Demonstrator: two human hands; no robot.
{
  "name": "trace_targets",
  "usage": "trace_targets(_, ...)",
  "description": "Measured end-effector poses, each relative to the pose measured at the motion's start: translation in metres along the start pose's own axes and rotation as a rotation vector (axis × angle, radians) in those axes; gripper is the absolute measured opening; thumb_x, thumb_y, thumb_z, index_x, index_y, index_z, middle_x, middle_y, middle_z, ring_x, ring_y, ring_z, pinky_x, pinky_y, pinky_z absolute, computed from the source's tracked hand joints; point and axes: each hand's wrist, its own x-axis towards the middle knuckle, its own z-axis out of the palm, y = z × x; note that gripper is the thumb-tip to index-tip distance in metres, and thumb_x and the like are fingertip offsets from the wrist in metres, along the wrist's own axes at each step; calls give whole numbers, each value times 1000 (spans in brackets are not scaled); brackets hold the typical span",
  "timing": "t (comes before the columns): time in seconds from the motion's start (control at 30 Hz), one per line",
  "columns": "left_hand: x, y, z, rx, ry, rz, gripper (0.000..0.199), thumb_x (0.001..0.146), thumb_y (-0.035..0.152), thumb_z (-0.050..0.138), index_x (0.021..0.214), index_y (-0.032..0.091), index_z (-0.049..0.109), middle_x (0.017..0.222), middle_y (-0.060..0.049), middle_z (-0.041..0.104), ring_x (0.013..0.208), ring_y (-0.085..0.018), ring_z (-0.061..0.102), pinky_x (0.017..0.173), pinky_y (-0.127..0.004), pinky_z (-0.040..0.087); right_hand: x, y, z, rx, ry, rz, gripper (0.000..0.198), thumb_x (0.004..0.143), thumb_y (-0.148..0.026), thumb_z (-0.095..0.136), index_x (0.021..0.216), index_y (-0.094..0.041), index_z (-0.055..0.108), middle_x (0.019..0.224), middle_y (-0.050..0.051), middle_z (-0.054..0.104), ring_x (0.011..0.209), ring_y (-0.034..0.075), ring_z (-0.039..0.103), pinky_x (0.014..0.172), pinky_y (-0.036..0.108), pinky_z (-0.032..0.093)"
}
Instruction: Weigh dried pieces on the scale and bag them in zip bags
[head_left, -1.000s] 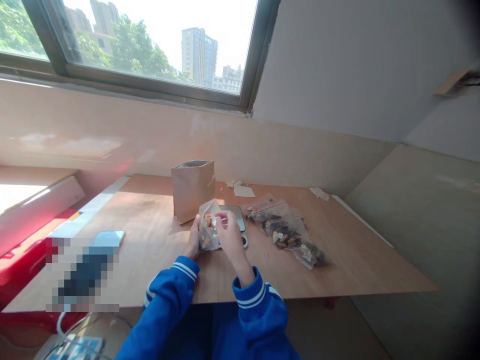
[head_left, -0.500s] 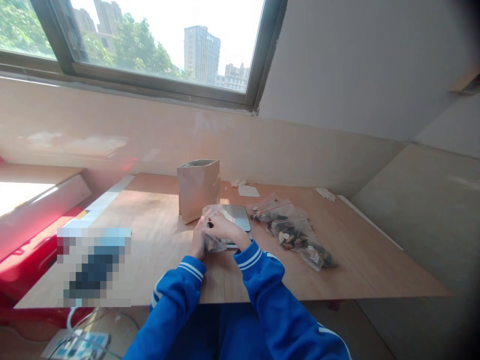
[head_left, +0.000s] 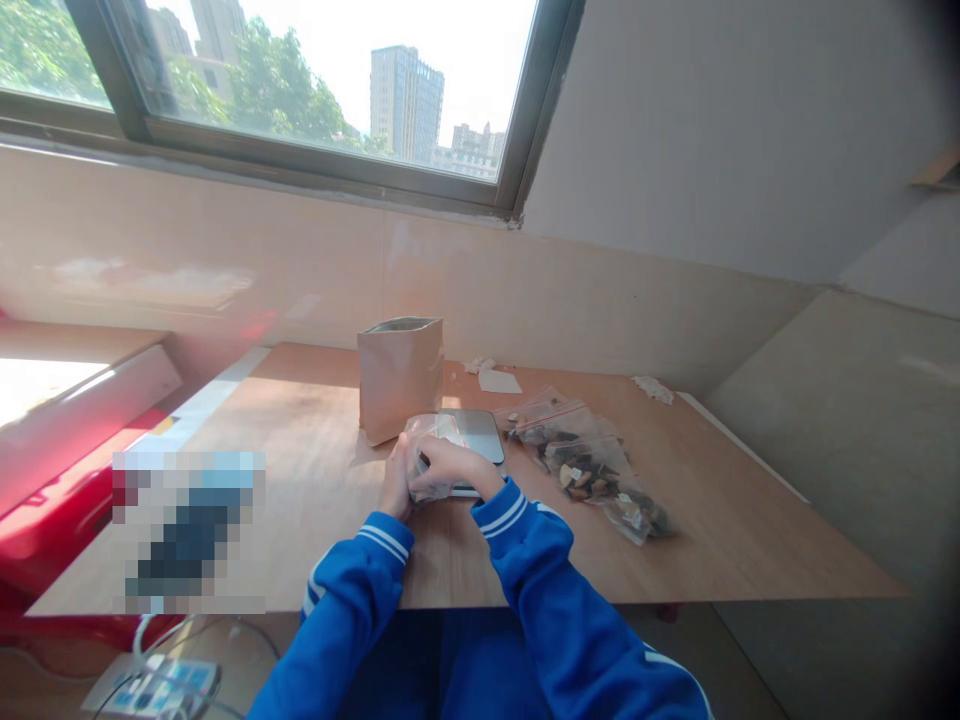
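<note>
Wooden table: small bag pinched between left hand, right hand.

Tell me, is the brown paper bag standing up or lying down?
Standing up. The brown paper bag sits upright on the table, its open top facing up.

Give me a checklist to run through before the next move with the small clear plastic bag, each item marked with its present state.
1. Small clear plastic bag held by both hands: ok.
2. Left hand and right hand both on it: ok.
3. Bag's seal shut: cannot tell.
4. Flat grey scale under the bag, display visible: not ok, covered.
5. Brown paper pouch upright and open: ok.
6. Clear zip bags of dark pieces apart from the hands: ok.
</note>
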Motion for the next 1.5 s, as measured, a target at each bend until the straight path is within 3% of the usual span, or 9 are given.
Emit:
trace_targets(0.2,6,-4,-4,-12,39,5,47,79,51,62,101,10,68,90,-9,72,87,-22,67,82,-33,51,2,1,3,106,194,-53,13,69,-8,62,74,-16,53,67,-3,50,62,11,45,55,21,33)
trace_targets(0.33,1,2,1,-66,46,-5,40,83,45,58,101,10,67,97,-10,72,88,-22,67,82,-32,52,4,7,3,249,331,-98,17,70,-1,55,76,-16,57,75,-1,57,72,13,52,65,22,38)
trace_targets(0.5,-7,11,8,-176,3,-103,41,89,43,49,109,10,65,94,-12,72,87,-25,68,80,-37,54,5,8,0,404,412,-119,12,74,-6,58,80,-16,64,86,2,65,81,16,58,72,25,43)
trace_targets(0.63,-8,13,9,-217,19,-96,46,91,46,40,115,13,62,96,-11,71,86,-23,68,80,-36,54,8,6,-2,494,505,-145,13,80,-12,57,83,-15,69,91,6,69,88,17,60,82,29,44)
trace_targets(0.77,-8,14,8,-255,-52,-148,52,92,49,34,120,14,60,95,-11,72,87,-24,68,79,-35,55,12,6,-3,599,614,-94,17,84,-18,55,92,-16,70,99,8,70,92,17,61,83,29,46)
trace_targets(0.93,-7,13,5,-235,-32,-179,53,93,46,33,124,11,58,93,-11,73,80,-22,69,73,-33,55,15,5,-12,636,671,-103,19,86,-22,53,96,-16,68,105,8,69,97,17,62,85,27,46)
trace_targets(1.17,-8,15,6,-239,-64,-201,56,91,46,34,125,8,57,101,-15,72,87,-23,69,79,-35,55,28,2,-56,690,727,-175,26,86,-34,53,98,-15,67,100,7,68,89,16,61,77,25,48)
trace_targets(1.4,-10,16,6,-211,-44,-206,46,90,43,40,116,13,63,94,-11,74,85,-23,70,76,-34,56,65,-11,-127,355,1033,-295,25,90,-23,42,97,-16,65,99,7,60,93,16,56,86,26,43)
trace_targets(1.5,-10,17,8,-205,-49,-198,48,91,42,36,115,11,64,94,-12,73,84,-23,70,75,-34,56,86,-18,-145,218,1019,-349,27,88,-14,38,95,-14,64,97,7,54,92,15,54,86,25,41)
